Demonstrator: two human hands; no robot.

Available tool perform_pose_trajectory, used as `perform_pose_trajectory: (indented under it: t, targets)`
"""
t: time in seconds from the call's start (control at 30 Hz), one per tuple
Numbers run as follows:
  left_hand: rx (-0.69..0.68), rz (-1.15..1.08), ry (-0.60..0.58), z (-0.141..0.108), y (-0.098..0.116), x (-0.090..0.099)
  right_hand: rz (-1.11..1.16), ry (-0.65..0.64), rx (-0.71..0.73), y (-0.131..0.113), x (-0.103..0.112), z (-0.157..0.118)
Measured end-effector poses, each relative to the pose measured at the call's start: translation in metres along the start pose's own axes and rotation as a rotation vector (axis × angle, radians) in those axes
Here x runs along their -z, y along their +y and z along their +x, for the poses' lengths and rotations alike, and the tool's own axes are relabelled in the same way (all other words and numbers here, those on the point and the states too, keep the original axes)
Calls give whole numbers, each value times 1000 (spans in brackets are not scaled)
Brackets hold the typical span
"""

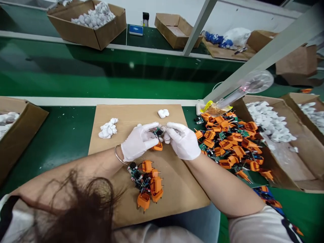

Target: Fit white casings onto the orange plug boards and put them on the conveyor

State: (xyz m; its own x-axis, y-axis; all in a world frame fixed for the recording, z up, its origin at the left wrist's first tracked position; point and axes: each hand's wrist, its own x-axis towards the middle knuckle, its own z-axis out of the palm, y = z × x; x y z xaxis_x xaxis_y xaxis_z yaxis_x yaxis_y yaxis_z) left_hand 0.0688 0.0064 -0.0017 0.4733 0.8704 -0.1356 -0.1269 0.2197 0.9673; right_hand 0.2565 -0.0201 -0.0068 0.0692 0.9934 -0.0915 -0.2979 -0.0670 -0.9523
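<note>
My left hand [138, 140], in a white glove, is closed on a small green circuit board [158, 132]. From that board an orange plug housing [158, 146] hangs on dark wires below the fingers. My right hand [183, 140], gloved too, is pinched close beside the board; a small whitish shape lies at its fingertips, too unclear to name. Below the hands, several orange plugs with circuit boards [145, 184] lie on a brown cardboard sheet [184, 189]. Past the hands are a white moulded piece [163, 113] and a small heap of white pieces [108, 128].
On the right, a large pile of orange plugs [233, 145] lies beside a carton [306, 175] of white pieces. A clear plastic fan [258, 82] stands by a slanted post [253, 64]. Another carton [22, 141] is at left. Boxes [83, 32] stand on the back shelf.
</note>
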Motion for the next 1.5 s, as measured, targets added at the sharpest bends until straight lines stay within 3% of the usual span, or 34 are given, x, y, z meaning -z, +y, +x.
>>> perform_pose_trajectory:
  t: [0.27,0.5,0.7,0.9,1.2,1.33,1.43,1.5]
  targets:
    - [75,-86,145,4,5,4,50,20,61,-6,-4,-3]
    - [56,-207,34,3,3,4,-23,-47,12,-9,-1,-6]
    - [35,-161,29,1,7,3,-96,27,90,-8,1,-4]
    - [66,-113,35,-1,8,3,113,51,-61,-8,-4,-4]
    - [75,-258,62,1,5,1,9,89,-152,-10,0,-4]
    - [29,-105,119,1,5,2,17,121,-131,-13,-3,-5]
    - [-18,3,151,0,5,2,102,48,-80,-14,-7,-5]
    - [-29,15,110,0,5,2,133,0,-98,-15,-7,-6]
